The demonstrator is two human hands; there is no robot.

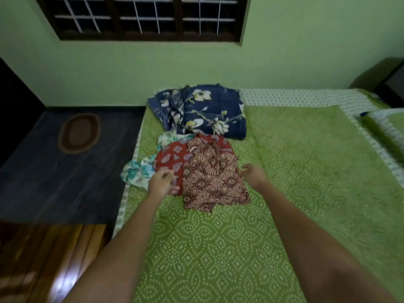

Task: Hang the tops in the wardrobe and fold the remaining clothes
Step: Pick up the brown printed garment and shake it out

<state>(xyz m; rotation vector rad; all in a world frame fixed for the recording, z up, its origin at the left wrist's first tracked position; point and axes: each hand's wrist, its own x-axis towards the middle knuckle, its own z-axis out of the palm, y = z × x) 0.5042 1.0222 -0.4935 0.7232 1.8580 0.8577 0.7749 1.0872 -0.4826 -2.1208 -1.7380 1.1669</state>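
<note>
A pile of clothes lies on the green patterned bed (218, 248). On top is a brown and maroon printed top (213, 178). Under its left side lies a red top with grey-blue motifs (172, 159), and a white and turquoise floral garment (137, 171) sticks out at the bed's left edge. My left hand (162, 183) hovers at the red top's lower edge with loosely curled fingers, holding nothing. My right hand (253, 173) reaches to the brown top's right edge, fingers relaxed, touching or just above the cloth.
A folded navy floral blanket (201, 112) lies behind the pile against the green wall. A green pillow (387, 130) sits at the right. Left of the bed are dark floor, an oval brown mat (79, 133) and a wooden board (50, 259).
</note>
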